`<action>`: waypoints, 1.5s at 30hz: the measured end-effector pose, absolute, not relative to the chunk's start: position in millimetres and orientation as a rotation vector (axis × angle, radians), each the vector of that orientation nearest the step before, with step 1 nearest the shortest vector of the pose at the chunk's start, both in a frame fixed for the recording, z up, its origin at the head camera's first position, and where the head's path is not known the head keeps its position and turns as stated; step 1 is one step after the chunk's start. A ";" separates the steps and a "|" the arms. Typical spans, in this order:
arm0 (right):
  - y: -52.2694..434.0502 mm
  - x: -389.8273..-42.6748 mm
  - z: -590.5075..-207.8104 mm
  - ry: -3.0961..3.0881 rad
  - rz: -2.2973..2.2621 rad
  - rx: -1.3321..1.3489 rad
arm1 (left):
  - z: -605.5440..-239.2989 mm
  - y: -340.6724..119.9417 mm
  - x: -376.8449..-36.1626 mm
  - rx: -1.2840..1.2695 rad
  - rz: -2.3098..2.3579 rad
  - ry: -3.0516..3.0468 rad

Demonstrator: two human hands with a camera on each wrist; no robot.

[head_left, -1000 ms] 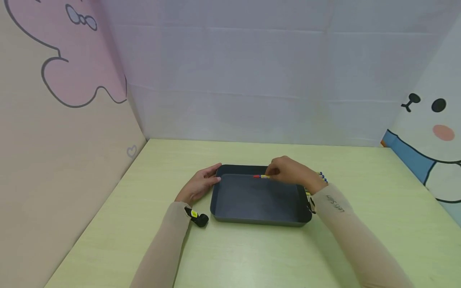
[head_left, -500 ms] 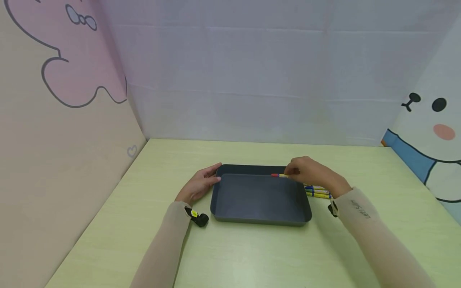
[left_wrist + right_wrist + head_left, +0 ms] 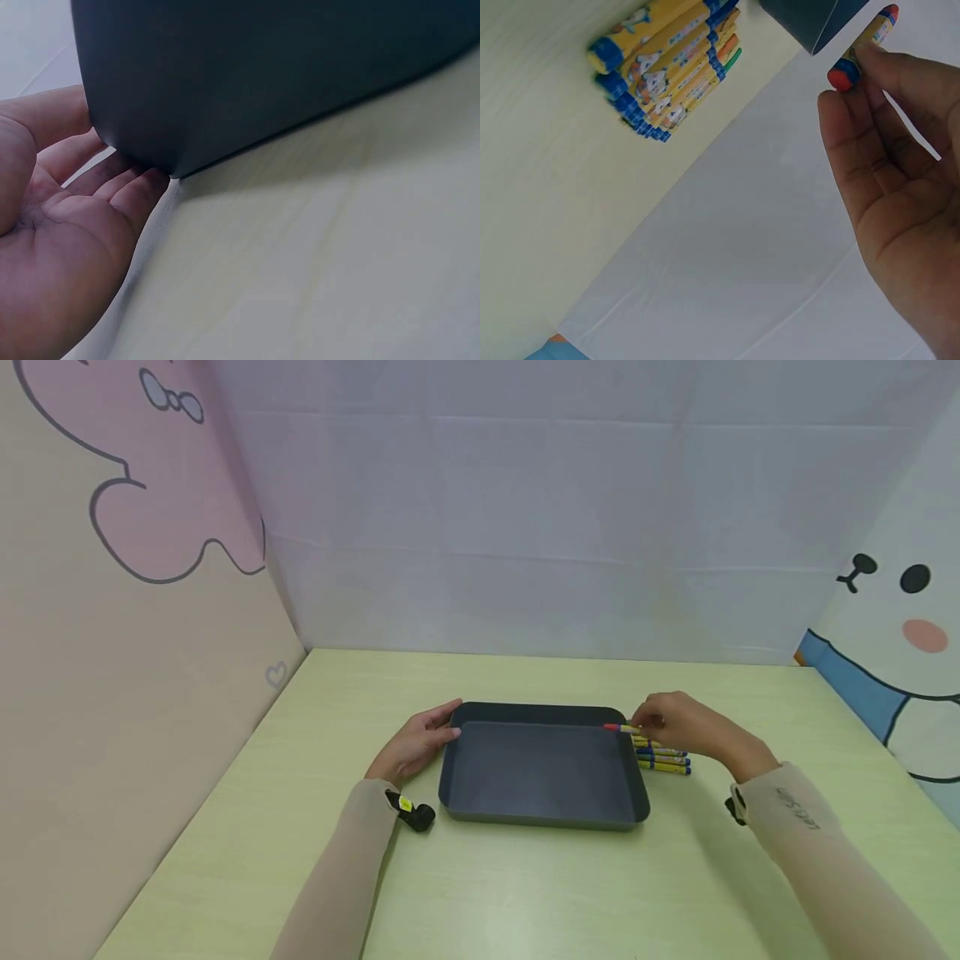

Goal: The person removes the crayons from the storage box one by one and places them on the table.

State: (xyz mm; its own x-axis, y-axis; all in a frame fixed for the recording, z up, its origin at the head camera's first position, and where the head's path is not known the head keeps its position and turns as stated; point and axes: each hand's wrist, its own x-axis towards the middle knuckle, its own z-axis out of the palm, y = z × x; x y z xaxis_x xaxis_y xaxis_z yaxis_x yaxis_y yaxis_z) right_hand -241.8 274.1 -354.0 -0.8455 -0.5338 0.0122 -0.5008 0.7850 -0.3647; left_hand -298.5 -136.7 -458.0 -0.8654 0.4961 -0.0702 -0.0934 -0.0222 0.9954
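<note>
A dark grey tray (image 3: 632,783) sits on the pale green table, nothing inside it. My left hand (image 3: 415,744) rests against its far left corner with fingers straight, touching the tray wall (image 3: 225,82). My right hand (image 3: 678,723) pinches a red-tipped yellow crayon (image 3: 619,727) over the tray's far right corner; the right wrist view shows the crayon (image 3: 866,46) between fingertips beside the tray corner (image 3: 814,19). A row of several yellow crayons (image 3: 662,758) lies on the table just right of the tray, also visible as a bundle (image 3: 667,67) in the right wrist view.
Cartoon-printed panels wall the table on the left, back and right. A small black wrist device (image 3: 411,812) sits on my left forearm near the tray's front left corner.
My right hand carried the red-tipped crayon rightward from over the tray's back middle to its far right corner, uncovering the row of crayons beside the tray. My left hand stayed put.
</note>
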 end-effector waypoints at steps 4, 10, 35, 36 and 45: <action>283.1 -238.9 -356.3 2.903 -0.546 -0.843 | -459.2 -136.3 -298.9 0.422 1.942 1.856; 294.6 -234.7 -360.7 2.914 -0.561 -0.823 | -461.3 -136.6 -299.9 0.421 1.939 1.861; 321.6 -228.4 -386.7 2.725 -0.516 -0.747 | -459.2 -136.5 -298.5 0.371 1.956 1.843; 322.0 -228.6 -387.7 2.725 -0.511 -0.752 | -459.1 -136.5 -298.4 0.372 1.956 1.843; 323.0 -227.8 -391.4 2.719 -0.514 -0.733 | -460.0 -136.8 -298.8 0.375 1.966 1.835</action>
